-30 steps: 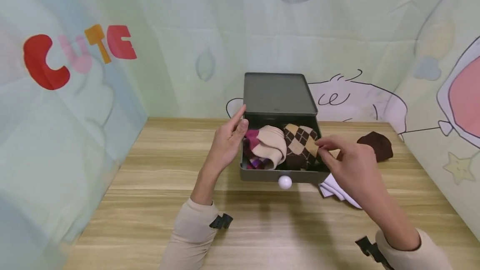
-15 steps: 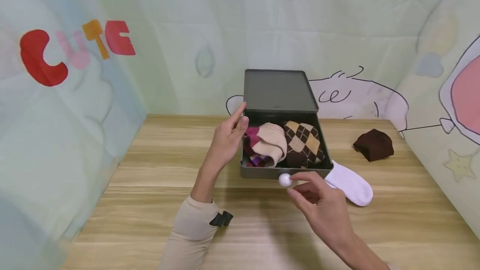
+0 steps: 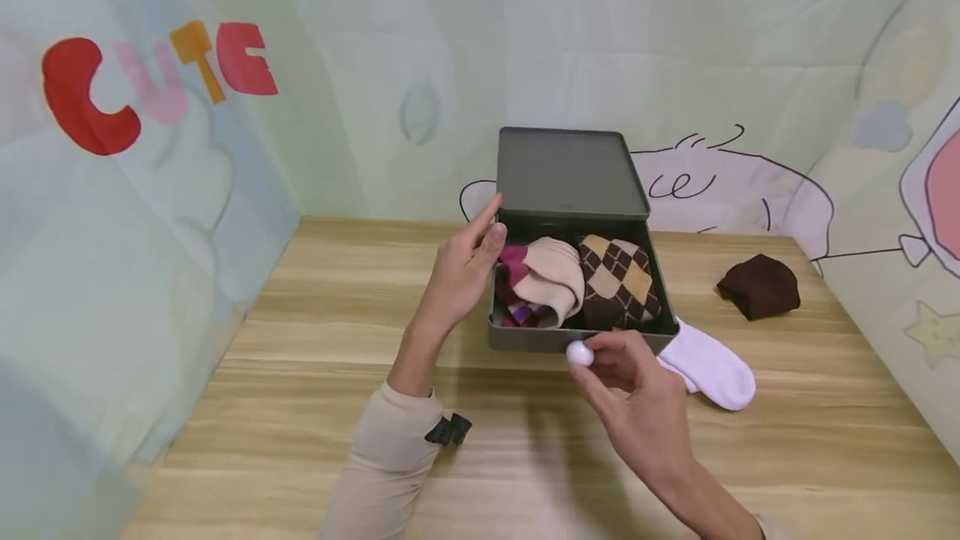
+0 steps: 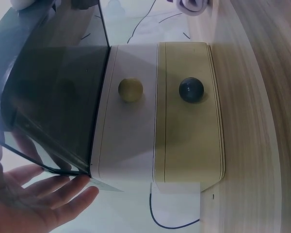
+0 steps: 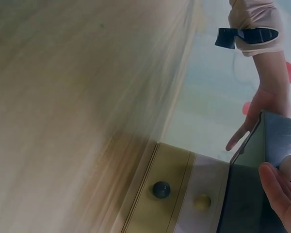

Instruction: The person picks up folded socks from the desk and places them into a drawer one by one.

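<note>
The top drawer (image 3: 525,341) of a small grey cabinet (image 3: 570,173) is pulled out. Inside lie a beige sock (image 3: 551,273) with magenta and purple parts, on the left, and a brown argyle sock (image 3: 618,277) on the right. My right hand (image 3: 648,415) pinches the drawer's white knob (image 3: 580,352) between thumb and fingers; the right wrist view shows the knob (image 5: 289,168) at its fingertips. Fingers extended, my left hand (image 3: 457,277) rests along the cabinet's left side. In the left wrist view its spread fingers (image 4: 70,201) lie at the cabinet's edge.
Below the open drawer are a whitish drawer (image 4: 128,136) with a yellow knob and a yellowish drawer (image 4: 186,145) with a dark knob, both closed. A white sock (image 3: 712,369) lies right of the cabinet on the wooden table (image 3: 300,390). Farther right lies a dark brown sock (image 3: 761,286).
My right hand has left the argyle sock, come down to the drawer front and taken hold of the white knob. The left hand stays at the cabinet's side.
</note>
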`<state>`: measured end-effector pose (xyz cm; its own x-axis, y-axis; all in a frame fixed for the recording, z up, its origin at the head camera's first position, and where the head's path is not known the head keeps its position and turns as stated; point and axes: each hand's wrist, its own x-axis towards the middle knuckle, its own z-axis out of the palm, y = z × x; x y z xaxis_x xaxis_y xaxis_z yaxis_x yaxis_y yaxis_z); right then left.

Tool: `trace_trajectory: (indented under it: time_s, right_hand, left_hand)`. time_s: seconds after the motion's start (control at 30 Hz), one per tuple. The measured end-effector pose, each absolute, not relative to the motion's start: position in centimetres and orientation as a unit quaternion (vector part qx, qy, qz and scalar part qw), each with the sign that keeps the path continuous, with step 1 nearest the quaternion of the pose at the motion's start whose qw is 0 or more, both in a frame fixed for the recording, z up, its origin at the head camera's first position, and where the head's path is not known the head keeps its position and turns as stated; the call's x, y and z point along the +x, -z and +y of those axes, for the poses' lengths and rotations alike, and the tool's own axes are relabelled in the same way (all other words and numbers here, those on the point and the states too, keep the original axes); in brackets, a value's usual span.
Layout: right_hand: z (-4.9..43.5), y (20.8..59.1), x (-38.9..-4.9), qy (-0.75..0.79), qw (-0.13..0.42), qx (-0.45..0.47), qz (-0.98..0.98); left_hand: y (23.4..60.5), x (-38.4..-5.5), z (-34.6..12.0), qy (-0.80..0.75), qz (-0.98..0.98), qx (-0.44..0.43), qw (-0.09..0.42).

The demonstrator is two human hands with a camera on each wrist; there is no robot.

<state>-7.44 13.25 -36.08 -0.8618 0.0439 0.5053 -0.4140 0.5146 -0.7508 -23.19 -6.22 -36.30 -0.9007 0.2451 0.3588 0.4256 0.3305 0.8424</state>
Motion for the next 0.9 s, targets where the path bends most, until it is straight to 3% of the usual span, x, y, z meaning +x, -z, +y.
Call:
trace_trajectory:
  time_s: [0.4, 0.9]
  right_hand:
    - [14.4, 37.9, -10.9, -0.465, 0.244, 0.106, -0.845]
    - [14.6, 37.2, -15.1, -0.445, 0.242, 0.100, -0.856]
  left_hand:
    - [36.0, -23.1, -6.3, 0.544, -0.809, -0.206, 0.082]
    - [36.2, -23.3, -6.1, 0.543, -0.809, -0.209, 0.084]
